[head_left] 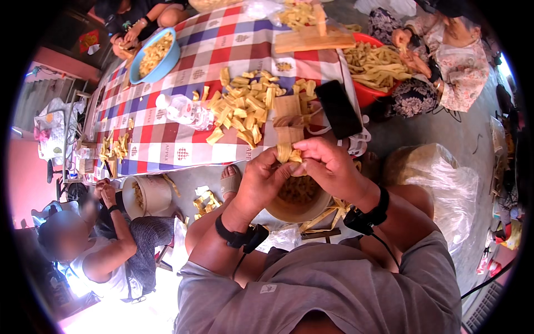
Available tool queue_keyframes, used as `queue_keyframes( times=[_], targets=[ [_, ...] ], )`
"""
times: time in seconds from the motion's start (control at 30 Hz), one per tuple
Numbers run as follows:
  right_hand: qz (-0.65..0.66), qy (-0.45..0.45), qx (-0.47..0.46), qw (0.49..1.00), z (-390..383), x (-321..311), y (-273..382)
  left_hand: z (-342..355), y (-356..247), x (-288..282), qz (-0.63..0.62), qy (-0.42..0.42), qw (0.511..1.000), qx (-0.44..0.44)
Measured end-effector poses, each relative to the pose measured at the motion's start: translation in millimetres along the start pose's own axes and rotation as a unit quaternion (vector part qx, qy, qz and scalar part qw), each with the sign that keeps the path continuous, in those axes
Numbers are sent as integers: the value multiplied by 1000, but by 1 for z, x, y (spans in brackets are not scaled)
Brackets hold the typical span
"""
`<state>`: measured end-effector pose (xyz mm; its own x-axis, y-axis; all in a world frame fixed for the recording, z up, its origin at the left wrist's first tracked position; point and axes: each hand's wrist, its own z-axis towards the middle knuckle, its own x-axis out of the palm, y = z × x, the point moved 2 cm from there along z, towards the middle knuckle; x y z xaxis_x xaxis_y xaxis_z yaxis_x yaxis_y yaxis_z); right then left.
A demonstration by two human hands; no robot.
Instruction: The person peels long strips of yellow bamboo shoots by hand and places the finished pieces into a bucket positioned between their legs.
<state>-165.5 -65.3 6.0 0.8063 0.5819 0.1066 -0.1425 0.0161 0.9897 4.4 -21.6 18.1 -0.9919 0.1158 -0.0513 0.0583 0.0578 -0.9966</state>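
Note:
My left hand (265, 173) and my right hand (329, 162) meet at the table's near edge, both closed. Between their fingertips they pinch a small folded yellow strip (295, 156), its exact kind not clear. Just beyond my fingers a narrow wooden board (288, 111) juts toward me from the table. Below my hands stands a round tub (305, 212) holding small yellowish-brown pieces, partly hidden by my hands. A loose pile of cut yellow strips (245, 106) lies on the checked tablecloth (167, 146), left of the board.
A black phone (338, 109) stands right of the board. A clear plastic bottle (186, 111) lies left of the pile. Co-workers sit around the table, near a blue basin (174, 54), a red basin (367, 99) and a white bucket (157, 196). A plastic bag (436, 181) lies at my right.

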Motion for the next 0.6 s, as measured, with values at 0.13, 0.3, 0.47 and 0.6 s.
queue_keyframes(
  times=[0.13,0.3,0.47,0.6],
  targets=[
    [-39,-16,15,999,1,-2,5,-1,6,1,32,-5,999,23],
    [-148,-23,-37,988,4,-4,16,-1,11,1,-2,23,999,24],
    [-265,-23,-183,947,8,-13,9,1,18,4,-113,66,991,-5],
    [-107,-12,-13,994,8,-14,12,1,18,5,-153,112,981,-50]
  ],
)
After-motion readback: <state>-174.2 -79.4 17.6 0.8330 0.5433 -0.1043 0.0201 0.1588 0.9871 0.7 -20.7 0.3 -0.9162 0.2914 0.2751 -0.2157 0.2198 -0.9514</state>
